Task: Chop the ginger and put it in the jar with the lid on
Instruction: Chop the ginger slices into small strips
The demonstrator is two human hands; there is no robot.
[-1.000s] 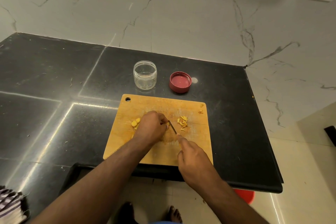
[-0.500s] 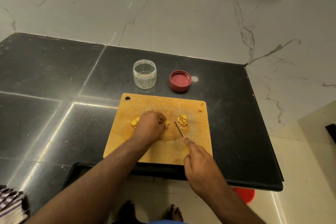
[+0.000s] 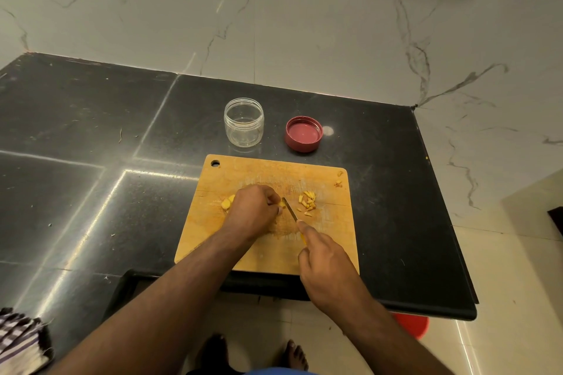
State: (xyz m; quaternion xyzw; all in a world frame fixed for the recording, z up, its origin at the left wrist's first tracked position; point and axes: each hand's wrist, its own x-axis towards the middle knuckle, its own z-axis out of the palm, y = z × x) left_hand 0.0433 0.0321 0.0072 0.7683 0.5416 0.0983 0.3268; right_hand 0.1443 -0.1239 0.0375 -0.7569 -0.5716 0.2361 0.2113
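Ginger piece (image 3: 279, 206) pinned at the middle of the wooden cutting board (image 3: 243, 176), mostly hidden under the curled fingers of the left hand (image 3: 254, 213). Unchopped ginger chunks (image 3: 228, 202) just left of that hand, toward the board's left edge. Chopped ginger bits (image 3: 308, 203) heaped right of the blade, a few scraps near the board's far right corner. Knife (image 3: 290, 209) gripped by the right hand (image 3: 329, 268), fist closed around the yellow handle, blade tip touching the pinned piece. Clear jar (image 3: 243, 122) upright and open on the black countertop (image 3: 91, 146) just beyond the board's far edge. Red lid (image 3: 303, 133) beside the jar, inner side up.
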